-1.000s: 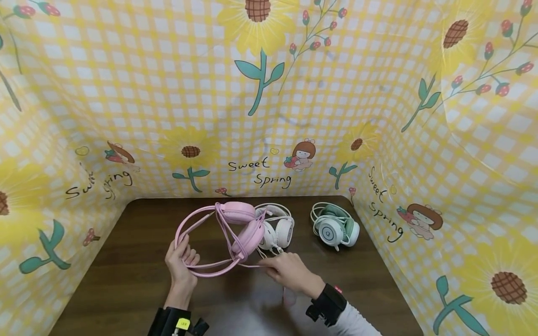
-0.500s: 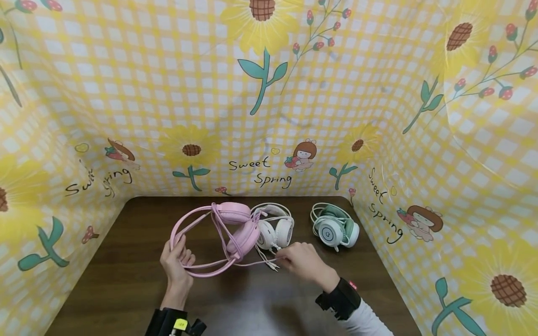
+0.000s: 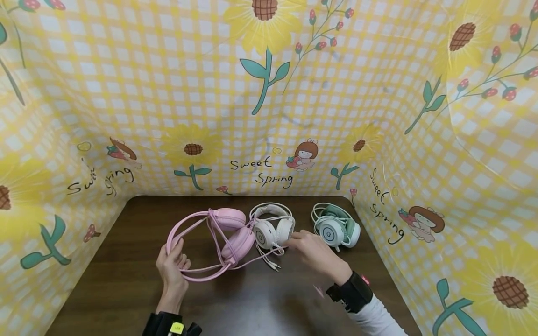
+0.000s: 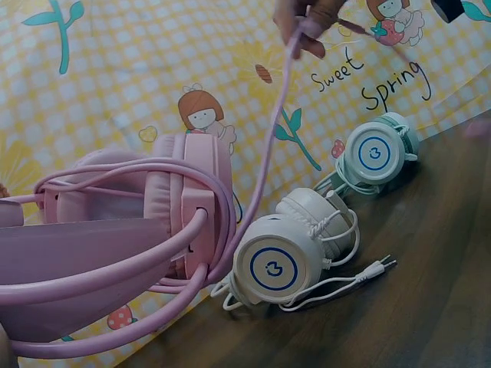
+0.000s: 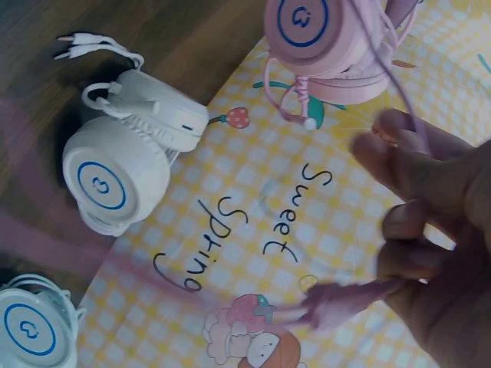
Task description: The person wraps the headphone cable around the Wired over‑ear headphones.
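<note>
My left hand (image 3: pixel 171 268) grips the headband of the pink headphones (image 3: pixel 239 245), holding them up over the left half of the table with the ear cups to the right. Pink cable is wound round the cups and band. From the lower cup a length of pink cable (image 4: pixel 276 126) stretches across to my right hand (image 3: pixel 317 254), which pinches it between thumb and fingers. A blurred, thicker pink piece (image 5: pixel 341 303) of the cable shows by that hand's lower fingers in the right wrist view. In the left wrist view, the left hand is nearly all out of frame.
White headphones (image 3: pixel 264 234) with a tied cable lie on the dark wooden table (image 3: pixel 105 280), just behind the stretched cable. Their twin plugs (image 4: pixel 376 267) point toward the front. White-and-green headphones (image 3: pixel 330 232) sit farther right. A yellow checked cloth (image 3: pixel 201 93) surrounds the table's back and sides.
My right hand has moved right and a little back, drawing out a longer stretch of pink cable. The left hand and pink headphones have shifted slightly left.
</note>
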The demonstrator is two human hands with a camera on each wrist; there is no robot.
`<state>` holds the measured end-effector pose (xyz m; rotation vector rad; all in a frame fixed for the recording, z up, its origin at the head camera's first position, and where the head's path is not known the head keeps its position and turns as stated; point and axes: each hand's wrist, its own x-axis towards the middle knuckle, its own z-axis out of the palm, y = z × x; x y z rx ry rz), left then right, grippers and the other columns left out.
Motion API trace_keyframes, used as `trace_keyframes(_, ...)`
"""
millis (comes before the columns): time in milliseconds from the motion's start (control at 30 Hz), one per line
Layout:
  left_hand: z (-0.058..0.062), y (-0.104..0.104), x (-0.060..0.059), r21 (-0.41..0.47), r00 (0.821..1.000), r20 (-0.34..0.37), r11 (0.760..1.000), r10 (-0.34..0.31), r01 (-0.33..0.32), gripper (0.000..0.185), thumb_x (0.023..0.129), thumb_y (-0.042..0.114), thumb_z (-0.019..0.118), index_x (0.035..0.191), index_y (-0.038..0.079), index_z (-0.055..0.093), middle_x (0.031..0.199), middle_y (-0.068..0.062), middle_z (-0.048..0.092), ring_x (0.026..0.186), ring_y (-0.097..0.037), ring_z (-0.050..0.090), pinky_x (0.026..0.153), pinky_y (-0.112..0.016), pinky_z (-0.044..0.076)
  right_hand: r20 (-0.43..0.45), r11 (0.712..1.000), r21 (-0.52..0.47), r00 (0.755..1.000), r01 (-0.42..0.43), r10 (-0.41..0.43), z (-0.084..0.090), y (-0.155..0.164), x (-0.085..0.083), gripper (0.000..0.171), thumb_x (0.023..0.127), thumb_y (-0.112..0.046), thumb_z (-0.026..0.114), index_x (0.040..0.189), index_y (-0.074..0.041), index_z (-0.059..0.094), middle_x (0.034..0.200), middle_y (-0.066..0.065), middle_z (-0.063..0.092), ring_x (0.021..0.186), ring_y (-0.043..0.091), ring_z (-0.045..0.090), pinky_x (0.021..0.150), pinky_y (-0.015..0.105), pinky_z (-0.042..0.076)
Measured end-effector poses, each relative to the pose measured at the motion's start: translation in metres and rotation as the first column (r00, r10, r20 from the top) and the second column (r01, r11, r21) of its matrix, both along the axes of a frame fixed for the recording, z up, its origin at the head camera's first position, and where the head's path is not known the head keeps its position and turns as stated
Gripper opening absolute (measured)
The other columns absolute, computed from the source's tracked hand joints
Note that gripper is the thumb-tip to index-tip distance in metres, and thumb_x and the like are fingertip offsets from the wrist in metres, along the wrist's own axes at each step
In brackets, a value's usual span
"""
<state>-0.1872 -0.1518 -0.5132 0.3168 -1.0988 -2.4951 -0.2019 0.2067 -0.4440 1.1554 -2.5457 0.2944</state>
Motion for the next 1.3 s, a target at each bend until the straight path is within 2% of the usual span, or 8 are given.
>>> trace_keyframes(200,0.002,0.005,-0.002,0.02,1.0,0.022,1.0,-0.017,0.016,0.018,0.099,0.007,0.059,0.085,0.009,0.046,0.055,0.005,0.03,0.044,-0.005,0.024,0.04,-0.017,0.022,-0.164,0.993,-0.106,0.984,0.053,-0.07,-0.01,-0.001,-0.008,0.037,0.072,-0.004,0.083,0.104,-0.016,0.071,0.086,-0.005,0.065,0.069,0.011,0.062,0.051,0.029,0.048)
trace_keyframes(367,0.003,0.015,-0.003,-0.015,0.997,0.038,0.998,-0.063,0.064,0.013,0.099,0.007,0.058,0.09,0.008,0.049,0.056,0.005,0.03,0.044,-0.006,0.026,0.04,-0.016,0.026,-0.313,0.968,-0.245,0.94,0.06,-0.138,-0.015,-0.003,-0.014,0.005,0.094,-0.014,0.065,0.097,-0.013,0.068,0.077,-0.004,0.059,0.056,0.012,0.055,0.044,0.03,0.043)
trace_keyframes(533,0.002,0.028,-0.003,-0.085,0.995,0.022,0.991,-0.099,0.1,0.011,0.099,0.007,0.059,0.091,0.008,0.051,0.055,0.006,0.031,0.043,-0.003,0.029,0.038,-0.015,0.027,-0.421,0.949,-0.314,0.899,-0.02,-0.121,-0.007,-0.01,-0.015,0.029,0.105,-0.032,0.047,0.092,-0.013,0.065,0.072,-0.004,0.055,0.051,0.012,0.052,0.041,0.029,0.041)
trace_keyframes(633,0.0,0.035,-0.002,-0.139,0.99,0.009,0.98,-0.141,0.141,0.009,0.098,0.006,0.059,0.094,0.008,0.052,0.054,0.007,0.031,0.042,-0.003,0.029,0.038,-0.015,0.027,-0.454,0.946,-0.319,0.886,-0.064,-0.093,0.003,-0.014,-0.013,0.03,0.1,-0.037,0.056,0.086,-0.013,0.065,0.069,-0.005,0.055,0.05,0.012,0.052,0.042,0.027,0.041)
trace_keyframes(800,-0.005,0.047,-0.001,-0.269,0.97,0.007,0.933,-0.245,0.237,0.007,0.096,0.005,0.062,0.095,0.008,0.055,0.054,0.007,0.033,0.043,-0.003,0.03,0.039,-0.015,0.028,-0.463,0.952,-0.297,0.883,-0.078,-0.072,0.021,-0.019,-0.013,0.027,0.076,-0.033,0.082,0.074,-0.014,0.064,0.064,-0.006,0.053,0.051,0.01,0.051,0.043,0.025,0.039)
trace_keyframes(933,-0.01,0.054,0.002,-0.359,0.941,0.009,0.878,-0.338,0.318,0.006,0.093,0.003,0.062,0.096,0.005,0.057,0.058,0.004,0.036,0.042,-0.003,0.03,0.038,-0.015,0.029,-0.456,0.968,-0.242,0.888,-0.057,-0.062,0.027,-0.02,-0.016,0.033,0.066,-0.037,0.087,0.07,-0.015,0.063,0.063,-0.007,0.054,0.052,0.009,0.046,0.044,0.023,0.036)
trace_keyframes(1100,-0.011,0.057,0.002,-0.429,0.889,-0.018,0.806,-0.458,0.407,0.014,0.093,0.003,0.061,0.103,-0.004,0.055,0.057,0.005,0.035,0.042,-0.004,0.027,0.037,-0.016,0.025,-0.438,0.979,-0.201,0.897,-0.037,-0.056,0.025,-0.02,-0.021,0.036,0.067,-0.046,0.086,0.071,-0.017,0.065,0.064,-0.008,0.059,0.055,0.011,0.043,0.047,0.023,0.036)
trace_keyframes(1300,-0.006,0.053,0.002,-0.49,0.772,-0.104,0.708,-0.627,0.509,0.016,0.095,0.001,0.055,0.109,-0.007,0.054,0.057,0.004,0.031,0.043,-0.006,0.023,0.036,-0.022,0.02,-0.343,0.983,-0.175,0.939,-0.05,-0.013,0.016,-0.019,-0.028,0.016,0.078,-0.026,0.083,0.082,-0.016,0.072,0.077,-0.007,0.068,0.062,0.015,0.046,0.055,0.028,0.037)
